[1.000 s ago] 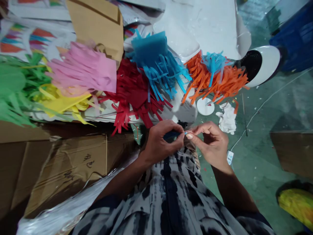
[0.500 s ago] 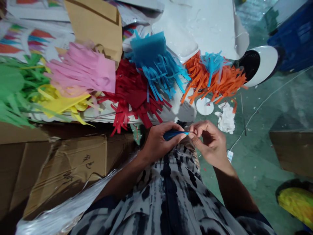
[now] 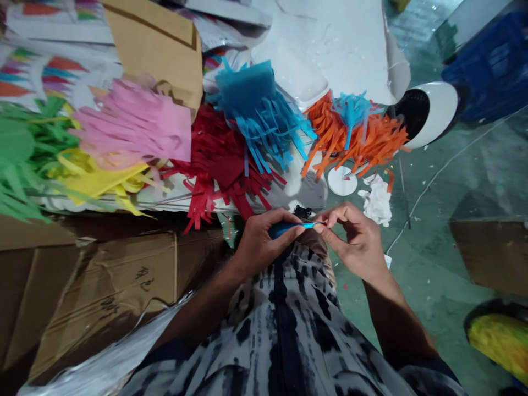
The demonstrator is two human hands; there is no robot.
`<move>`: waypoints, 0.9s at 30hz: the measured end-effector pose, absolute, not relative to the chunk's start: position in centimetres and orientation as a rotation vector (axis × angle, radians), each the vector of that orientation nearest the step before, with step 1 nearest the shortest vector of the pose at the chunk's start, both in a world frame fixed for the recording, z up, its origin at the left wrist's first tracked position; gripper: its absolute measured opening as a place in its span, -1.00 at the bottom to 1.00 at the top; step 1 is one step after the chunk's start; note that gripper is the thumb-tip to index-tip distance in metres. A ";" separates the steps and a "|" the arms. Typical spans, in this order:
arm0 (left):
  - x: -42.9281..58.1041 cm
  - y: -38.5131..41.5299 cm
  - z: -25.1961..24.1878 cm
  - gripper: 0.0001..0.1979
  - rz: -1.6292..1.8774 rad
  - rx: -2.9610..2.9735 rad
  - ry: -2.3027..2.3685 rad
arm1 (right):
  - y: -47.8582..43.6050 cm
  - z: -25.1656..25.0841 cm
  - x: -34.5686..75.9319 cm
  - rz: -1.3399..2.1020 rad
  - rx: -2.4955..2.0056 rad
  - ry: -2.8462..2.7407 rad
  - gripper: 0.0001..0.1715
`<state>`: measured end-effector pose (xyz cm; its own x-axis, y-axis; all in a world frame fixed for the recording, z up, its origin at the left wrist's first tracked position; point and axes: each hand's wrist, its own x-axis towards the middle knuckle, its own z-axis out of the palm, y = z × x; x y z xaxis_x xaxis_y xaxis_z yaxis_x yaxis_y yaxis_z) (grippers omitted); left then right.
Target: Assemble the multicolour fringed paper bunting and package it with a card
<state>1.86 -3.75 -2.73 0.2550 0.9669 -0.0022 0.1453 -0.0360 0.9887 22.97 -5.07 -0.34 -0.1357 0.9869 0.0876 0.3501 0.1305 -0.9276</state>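
Note:
In front of my shirt, a narrow blue strip of tissue paper [image 3: 308, 225] stretches between my two hands. My left hand [image 3: 268, 237] is closed on it, thumb against forefinger, with more blue paper inside the curled palm. The other end is pinched by the thumb and fingertips of my right hand [image 3: 350, 234]. Fringed tissue lies along the table edge beyond them: a red bundle [image 3: 225, 165], a blue bundle [image 3: 247, 88], and an orange bundle [image 3: 367, 137] with a small blue tuft [image 3: 350, 107] on top.
Pink [image 3: 140, 121], yellow [image 3: 94, 176] and green [image 3: 18, 148] tissue fringes cover the table's left part. Cardboard boxes [image 3: 119, 280] stand below at left. A white disc [image 3: 342, 180] and crumpled white paper [image 3: 377, 201] lie right of my hands. A blue crate [image 3: 487, 69] stands at far right.
My hands have drawn slightly apart, the left shifting leftward, and more of the blue strip shows between them. Both hands keep their pinch. The whole view has shifted slightly.

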 end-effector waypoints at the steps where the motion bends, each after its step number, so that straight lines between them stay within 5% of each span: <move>1: 1.9 -3.7 -2.8 -0.83 0.955 1.431 1.114 | -5.0 -0.4 22.9 1.033 -1.318 -1.608 -0.79; 9: 2.5 -3.6 -3.3 -0.80 0.994 1.298 1.097 | -4.6 -0.9 22.4 1.127 -1.326 -1.481 -0.77; 16: 2.7 -3.4 -2.9 -0.83 0.901 1.714 1.058 | -4.2 0.2 23.0 0.956 -1.380 -1.775 -0.84; 20: 2.3 -3.1 -2.2 -0.69 0.813 1.766 1.031 | -3.6 1.4 23.6 0.772 -1.404 -1.783 -0.86; 27: 2.5 -2.5 -1.9 -0.70 0.854 1.576 0.994 | -2.5 1.3 22.4 1.039 -1.237 -1.690 -0.83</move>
